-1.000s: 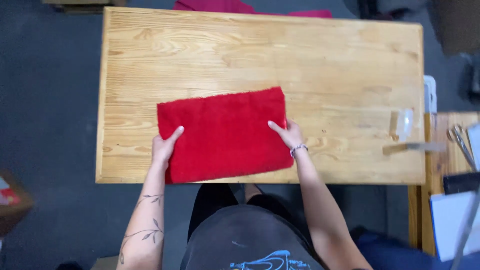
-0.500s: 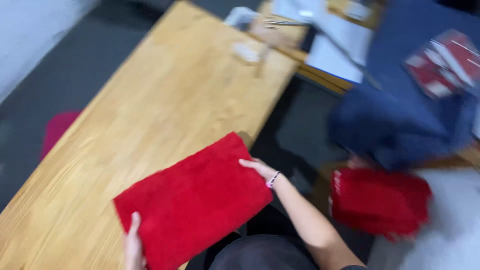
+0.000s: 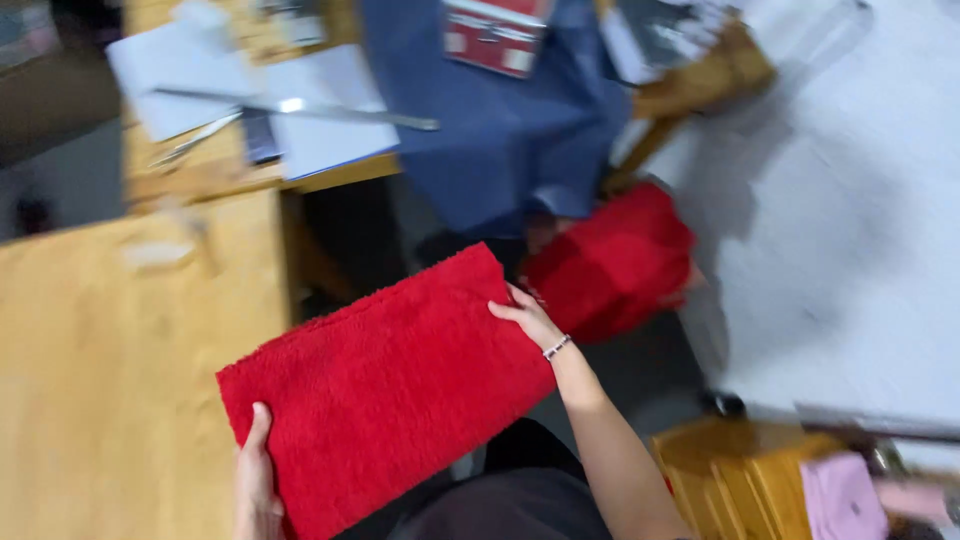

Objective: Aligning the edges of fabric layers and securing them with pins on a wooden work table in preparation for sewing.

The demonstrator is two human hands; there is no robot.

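Head view: light wooden table fills the left of the frame; a folded red fluffy towel spans the lower centre, gripped between the left hand at its lower-left corner and the right hand at its right edge.

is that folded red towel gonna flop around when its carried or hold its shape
Probably mostly holds: the folded red towel looks thick and plush, and spans flat between the left hand and right hand without visible sagging. One-handed it would likely droop or unfold, being soft cloth. The fuzzy pile suggests it grips easily, and it seems light.
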